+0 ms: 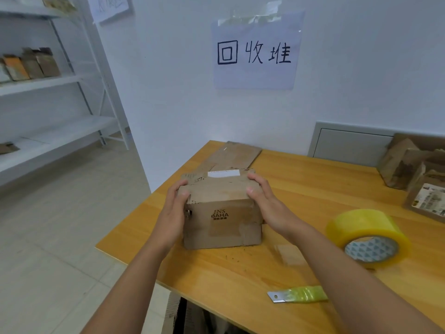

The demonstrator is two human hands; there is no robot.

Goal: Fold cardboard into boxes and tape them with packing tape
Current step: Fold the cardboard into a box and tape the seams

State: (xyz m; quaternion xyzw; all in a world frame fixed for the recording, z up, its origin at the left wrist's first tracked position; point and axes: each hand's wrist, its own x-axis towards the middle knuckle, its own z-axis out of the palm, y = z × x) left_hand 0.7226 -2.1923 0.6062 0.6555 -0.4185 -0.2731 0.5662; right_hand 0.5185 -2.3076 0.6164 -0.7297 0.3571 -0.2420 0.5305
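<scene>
A small brown cardboard box [221,213] with dark print on its near face stands on the wooden table [240,280], its top flaps folded down. My left hand [173,210] grips the box's left side, thumb on the top flap. My right hand [265,201] grips the right side, fingers curled over the top edge and thumb on the flap. A big roll of yellowish packing tape [368,237] lies to the right of the box. A cutter blade wrapped in yellow tape [298,295] lies near the table's front edge.
Flattened cardboard [236,154] lies behind the box against the wall. Several worn boxes [419,172] are stacked at the table's right end. White shelving [48,97] with small boxes stands at the left over a tiled floor. A paper sign [255,54] hangs on the wall.
</scene>
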